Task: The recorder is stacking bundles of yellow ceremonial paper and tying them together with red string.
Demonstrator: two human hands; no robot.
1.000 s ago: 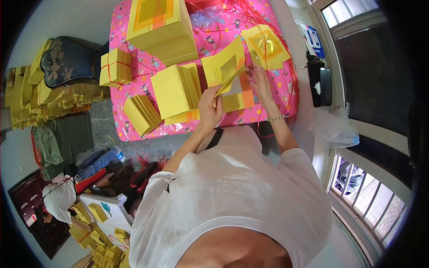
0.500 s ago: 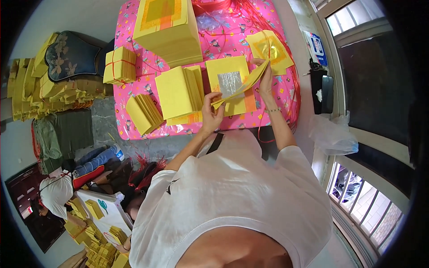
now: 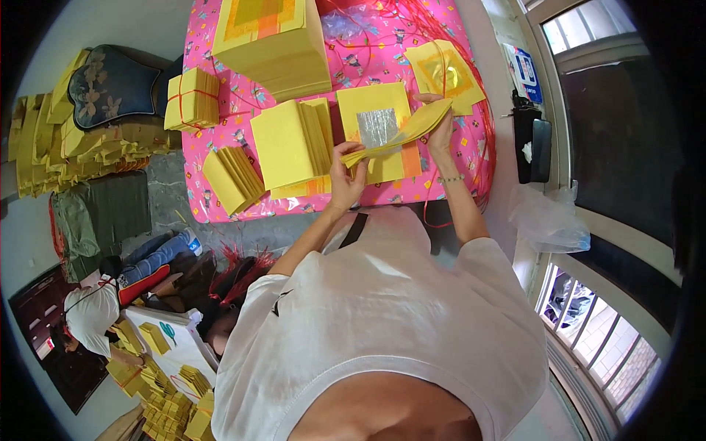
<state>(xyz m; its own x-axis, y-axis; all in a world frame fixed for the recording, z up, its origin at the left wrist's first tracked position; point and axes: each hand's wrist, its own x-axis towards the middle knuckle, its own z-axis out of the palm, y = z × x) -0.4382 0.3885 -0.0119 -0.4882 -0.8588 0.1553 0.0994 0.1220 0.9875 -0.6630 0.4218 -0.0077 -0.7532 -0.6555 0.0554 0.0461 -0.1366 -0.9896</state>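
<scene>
Between my two hands a thin wad of yellow paper sheets (image 3: 412, 131) is bent and seen nearly edge-on. My left hand (image 3: 347, 180) pinches its near left end with thumb and fingers, while my right hand (image 3: 440, 138) grips the far right end. Beneath the wad, a yellow sheet with a silver foil square (image 3: 377, 125) lies on the pink patterned tabletop (image 3: 323, 209), partly covered. Left of that sits a pile of folded yellow paper (image 3: 279, 147). Beyond my right hand are yellow sheets with a gold foil patch (image 3: 443, 73).
A tall yellow paper stack (image 3: 283, 59) stands at the back. At the left are a red-tied bundle (image 3: 193, 99) and a fanned folded bundle (image 3: 234, 180). Red strands (image 3: 482, 147) run along the right edge. At lower left, another person (image 3: 92, 316) works beside a white table (image 3: 176, 334).
The wad has been bent closer together and now shows more edge-on, its right part bulging. My hands keep their grip at both ends. The whole view has shifted slightly.
</scene>
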